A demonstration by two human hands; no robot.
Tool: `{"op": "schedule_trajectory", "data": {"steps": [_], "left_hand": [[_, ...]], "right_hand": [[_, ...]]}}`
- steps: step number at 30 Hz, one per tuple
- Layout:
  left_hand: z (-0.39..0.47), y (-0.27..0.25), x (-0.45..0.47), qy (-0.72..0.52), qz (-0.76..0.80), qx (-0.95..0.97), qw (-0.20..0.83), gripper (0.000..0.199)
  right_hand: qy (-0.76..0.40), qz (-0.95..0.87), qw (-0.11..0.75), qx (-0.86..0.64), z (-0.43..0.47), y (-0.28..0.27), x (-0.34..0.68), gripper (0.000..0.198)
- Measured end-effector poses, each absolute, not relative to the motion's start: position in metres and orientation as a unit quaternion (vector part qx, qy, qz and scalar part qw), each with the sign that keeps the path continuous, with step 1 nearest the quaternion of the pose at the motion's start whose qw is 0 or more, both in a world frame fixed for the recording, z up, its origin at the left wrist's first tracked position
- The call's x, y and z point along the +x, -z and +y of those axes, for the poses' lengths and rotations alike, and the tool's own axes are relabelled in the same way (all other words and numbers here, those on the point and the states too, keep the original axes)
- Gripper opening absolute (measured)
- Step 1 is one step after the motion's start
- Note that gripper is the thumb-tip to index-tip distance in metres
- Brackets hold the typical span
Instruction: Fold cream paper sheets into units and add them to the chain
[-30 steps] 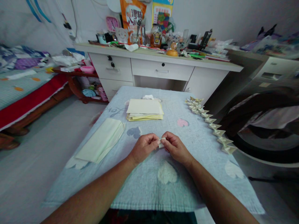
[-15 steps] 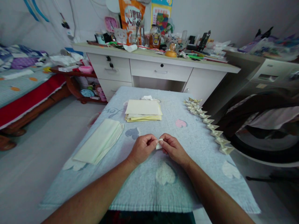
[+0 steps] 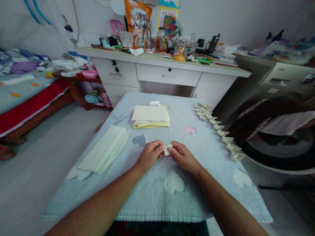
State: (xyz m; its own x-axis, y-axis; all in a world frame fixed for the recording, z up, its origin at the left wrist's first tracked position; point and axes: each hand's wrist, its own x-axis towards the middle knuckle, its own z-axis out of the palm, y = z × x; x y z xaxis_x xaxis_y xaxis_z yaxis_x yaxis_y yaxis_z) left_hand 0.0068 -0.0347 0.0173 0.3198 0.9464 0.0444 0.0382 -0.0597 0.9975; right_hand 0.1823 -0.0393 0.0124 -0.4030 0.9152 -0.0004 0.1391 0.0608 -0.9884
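The left hand [image 3: 150, 156] and right hand [image 3: 183, 156] pinch the paper [image 3: 167, 150] from either side, so it sits between their thumb tips. Beyond lies the stack [image 3: 150, 113]; further left, the sheets [image 3: 103, 149]; further right, the folded pieces [image 3: 223, 133].

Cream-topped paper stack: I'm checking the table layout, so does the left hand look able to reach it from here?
Probably yes: the paper stack lies beyond the left hand, with only the tablecloth showing between them. That hand seems to hold the small folded paper, though, and may need freeing first.
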Motion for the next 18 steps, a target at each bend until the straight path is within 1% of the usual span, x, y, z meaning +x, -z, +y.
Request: {"op": "schedule_trajectory", "data": {"steps": [3,6,9,13,18], "left_hand": [[-0.0336,-0.0165,0.0065,-0.413,0.39,0.593,0.571,0.036],[-0.0323,-0.0147,0.0061,-0.406,0.402,0.605,0.555,0.028],[-0.0316,-0.0136,0.0055,-0.407,0.42,0.61,0.535,0.024],[-0.0317,-0.0142,0.0049,-0.414,0.43,0.594,0.539,0.023],[-0.0316,-0.0143,0.0053,-0.387,0.41,0.615,0.551,0.024]], "right_hand": [[-0.534,-0.644,0.353,-0.42,-0.0391,-0.0122,0.1832,0.036],[-0.534,-0.643,0.347,-0.426,-0.0398,-0.0133,0.1833,0.037],[-0.562,-0.627,0.35,-0.411,-0.0409,-0.0152,0.1819,0.036],[-0.578,-0.618,0.367,-0.386,-0.0409,-0.0159,0.1805,0.036],[-0.583,-0.601,0.364,-0.408,-0.0393,-0.0162,0.1836,0.037]]}}
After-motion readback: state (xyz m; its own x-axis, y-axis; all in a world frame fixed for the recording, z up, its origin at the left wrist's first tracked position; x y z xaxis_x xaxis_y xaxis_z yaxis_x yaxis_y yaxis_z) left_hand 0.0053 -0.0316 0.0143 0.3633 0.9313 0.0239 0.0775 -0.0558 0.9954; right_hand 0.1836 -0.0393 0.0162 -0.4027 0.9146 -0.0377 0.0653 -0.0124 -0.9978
